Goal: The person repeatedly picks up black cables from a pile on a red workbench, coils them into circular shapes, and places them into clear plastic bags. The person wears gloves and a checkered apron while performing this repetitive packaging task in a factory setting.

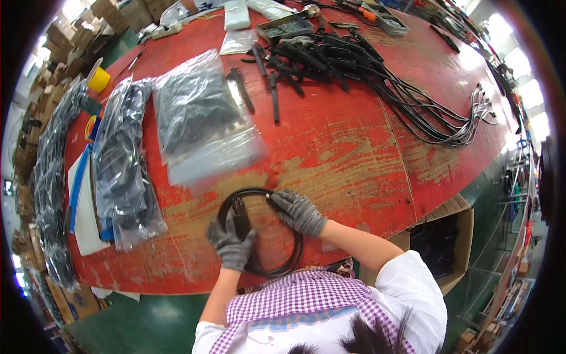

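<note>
A coiled black cable [298,243] lies on the worn red tabletop [354,194], at the edge nearest the person. Take the coil as the centre of a clock, with twelve pointing away from the person.

The gloved left hand [232,243] is at the coil's nine o'clock. Its fingers and thumb are spread to either side of a dark plug-like block [242,224] and touch it; blur hides whether the grip is closed. The gloved right hand [298,212] is at the coil's one to two o'clock, its fingers closed on the cable beside a small gold-coloured tip [269,195].

At eleven o'clock, a clear bag with dark contents [197,112] lies flat. At ten o'clock, a long clear bag of black cables [124,159] lies beside a blue strip [80,183]. Well out at twelve to one o'clock, a heap of black parts [321,56] lies near a tray of small metal pieces [287,28]; from it, a bundle of cables [424,118] runs toward two o'clock, its ends pale grey. An open cardboard box [464,245] with dark contents stands at three o'clock, below the tabletop's edge.
</note>
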Tool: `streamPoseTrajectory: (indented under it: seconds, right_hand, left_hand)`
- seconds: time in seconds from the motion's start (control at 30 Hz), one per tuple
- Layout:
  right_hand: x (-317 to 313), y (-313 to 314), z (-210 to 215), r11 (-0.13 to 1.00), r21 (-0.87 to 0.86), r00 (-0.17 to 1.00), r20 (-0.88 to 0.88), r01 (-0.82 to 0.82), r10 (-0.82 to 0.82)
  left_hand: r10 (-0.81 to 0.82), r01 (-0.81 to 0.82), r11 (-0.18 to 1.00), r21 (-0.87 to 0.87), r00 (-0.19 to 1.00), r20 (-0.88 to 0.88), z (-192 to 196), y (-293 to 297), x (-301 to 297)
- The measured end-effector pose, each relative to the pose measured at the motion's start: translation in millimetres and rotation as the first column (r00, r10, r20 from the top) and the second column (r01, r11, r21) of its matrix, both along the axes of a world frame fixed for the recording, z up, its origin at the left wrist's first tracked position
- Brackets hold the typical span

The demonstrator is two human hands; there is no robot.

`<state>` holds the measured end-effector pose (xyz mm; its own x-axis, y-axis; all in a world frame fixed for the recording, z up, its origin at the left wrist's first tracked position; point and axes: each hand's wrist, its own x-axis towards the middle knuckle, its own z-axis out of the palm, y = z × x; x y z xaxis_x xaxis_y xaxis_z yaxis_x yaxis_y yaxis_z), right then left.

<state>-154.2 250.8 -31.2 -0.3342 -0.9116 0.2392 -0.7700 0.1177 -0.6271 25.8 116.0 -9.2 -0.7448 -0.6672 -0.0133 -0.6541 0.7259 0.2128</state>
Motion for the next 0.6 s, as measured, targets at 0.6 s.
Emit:
streamPoseTrajectory:
  seconds: [0.6]
  right_hand:
    - [-455.5, -22.3, 64.4, 0.407, 0.227, 0.459, -0.579, 0.885, -0.674]
  left_hand:
    - [-0.004, 0.012, 1.0, 0.024, 0.952, -0.306, -14.5, 4.8, 23.1]
